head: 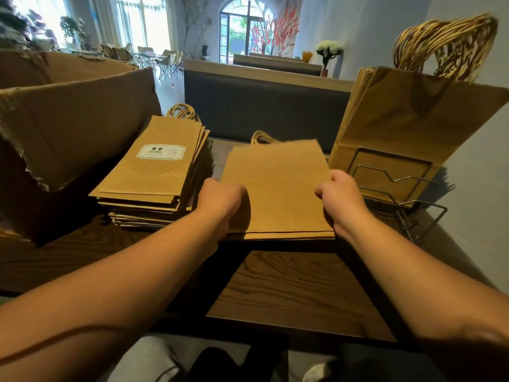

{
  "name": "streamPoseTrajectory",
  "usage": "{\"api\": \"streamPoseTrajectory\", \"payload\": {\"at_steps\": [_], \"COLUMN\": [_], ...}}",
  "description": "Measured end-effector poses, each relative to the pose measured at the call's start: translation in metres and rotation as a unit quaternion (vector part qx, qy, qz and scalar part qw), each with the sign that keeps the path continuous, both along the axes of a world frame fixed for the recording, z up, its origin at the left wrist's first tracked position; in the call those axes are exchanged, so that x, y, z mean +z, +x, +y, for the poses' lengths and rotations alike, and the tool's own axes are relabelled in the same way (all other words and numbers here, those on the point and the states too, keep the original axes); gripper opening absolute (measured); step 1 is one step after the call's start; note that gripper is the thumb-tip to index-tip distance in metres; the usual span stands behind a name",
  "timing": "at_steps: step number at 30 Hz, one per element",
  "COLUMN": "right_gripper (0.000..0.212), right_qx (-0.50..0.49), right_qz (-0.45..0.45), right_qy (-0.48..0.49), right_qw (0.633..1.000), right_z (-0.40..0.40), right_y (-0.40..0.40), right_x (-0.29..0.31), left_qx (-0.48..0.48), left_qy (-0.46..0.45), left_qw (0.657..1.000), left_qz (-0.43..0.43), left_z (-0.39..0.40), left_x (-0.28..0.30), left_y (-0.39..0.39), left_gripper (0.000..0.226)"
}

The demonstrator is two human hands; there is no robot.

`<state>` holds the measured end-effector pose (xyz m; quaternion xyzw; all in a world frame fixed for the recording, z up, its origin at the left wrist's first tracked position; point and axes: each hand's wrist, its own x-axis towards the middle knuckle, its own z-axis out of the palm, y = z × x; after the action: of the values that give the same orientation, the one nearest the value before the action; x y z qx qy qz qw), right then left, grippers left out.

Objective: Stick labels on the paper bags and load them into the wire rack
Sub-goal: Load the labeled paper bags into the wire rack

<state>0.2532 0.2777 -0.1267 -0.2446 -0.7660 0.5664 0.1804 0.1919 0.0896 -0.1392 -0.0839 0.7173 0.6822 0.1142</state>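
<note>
From the head view, a plain brown paper bag (275,186) is held flat and slightly lifted over the middle of the wooden bench (300,293), its twisted handles pointing toward the far edge. The left hand (220,199) grips the bag's left side with fingers curled under it, and the right hand (340,199) grips the right side the same way, thumb on top. The face of this bag that shows carries no label.

Toward the left edge of the bench lies a stack of flat bags (154,183); the top one bears a white label (162,151) printed "9.9" on its upper half. Just beyond and left of the stack stands an open cardboard box (68,128) with torn flaps.

At the right edge sits the wire rack (399,194), with a thick bundle of bags (407,125) standing upright in it, leaning back, their handles (446,42) bunched at the top. The held bag's right edge is just beside the rack's front wires, apart from them
</note>
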Motion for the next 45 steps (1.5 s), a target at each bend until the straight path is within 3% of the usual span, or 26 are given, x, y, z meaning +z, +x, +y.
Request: {"api": "streamPoseTrajectory", "payload": {"at_steps": [3, 5, 8, 11, 16, 24, 28, 29, 33, 38, 42, 45], "right_gripper": [0.036, 0.04, 0.044, 0.071, 0.06, 0.041, 0.068, 0.071, 0.047, 0.048, 0.044, 0.042], "right_qx": [0.0, -0.01, -0.005, -0.001, -0.01, -0.063, -0.118, -0.128, -0.177, -0.22, -0.246, -0.254], "right_qz": [0.089, 0.101, 0.031, -0.037, 0.041, 0.156, 0.176, 0.184, 0.185, 0.188, 0.202, 0.165], "right_qy": [0.006, 0.007, 0.077, 0.099, 0.094, 0.16, 0.083, 0.065, 0.106, 0.119, 0.175, 0.308], "right_qw": [0.996, 0.995, 0.997, 0.994, 0.995, 0.973, 0.974, 0.972, 0.961, 0.95, 0.932, 0.902], "right_z": [0.002, 0.005, 0.004, -0.001, 0.003, 0.041, 0.093, 0.106, 0.154, 0.19, 0.211, 0.215], "right_y": [0.007, 0.009, 0.015, 0.019, 0.013, 0.024, 0.031, 0.033, 0.041, 0.04, 0.029, 0.024], "right_x": [0.011, 0.008, -0.013, -0.032, -0.022, 0.063, 0.084, 0.085, 0.086, 0.092, 0.092, 0.097], "left_qx": [0.053, 0.055, 0.018, -0.012, 0.031, 0.049, -0.009, -0.023, -0.107, -0.141, -0.1, -0.056], "left_qy": [-0.016, -0.015, -0.032, -0.088, -0.094, -0.032, -0.043, -0.049, -0.041, -0.036, -0.044, -0.039], "left_qw": [0.985, 0.97, 0.966, 0.966, 0.952, 0.902, 0.885, 0.88, 0.877, 0.883, 0.907, 0.917], "left_qz": [0.163, 0.237, 0.256, 0.243, 0.289, 0.428, 0.464, 0.471, 0.467, 0.446, 0.407, 0.393], "left_z": [0.005, 0.007, 0.004, 0.0, 0.002, 0.043, 0.094, 0.107, 0.156, 0.194, 0.209, 0.217], "left_x": [-0.003, -0.007, -0.021, -0.041, -0.025, 0.046, 0.068, 0.072, 0.086, 0.088, 0.08, 0.079], "left_y": [0.005, 0.011, 0.018, 0.022, 0.021, 0.005, 0.004, 0.004, 0.002, -0.011, -0.021, -0.025], "left_gripper": [0.05, 0.062, 0.074, 0.081, 0.078, 0.079, 0.079, 0.08, 0.081, 0.063, 0.046, 0.034]}}
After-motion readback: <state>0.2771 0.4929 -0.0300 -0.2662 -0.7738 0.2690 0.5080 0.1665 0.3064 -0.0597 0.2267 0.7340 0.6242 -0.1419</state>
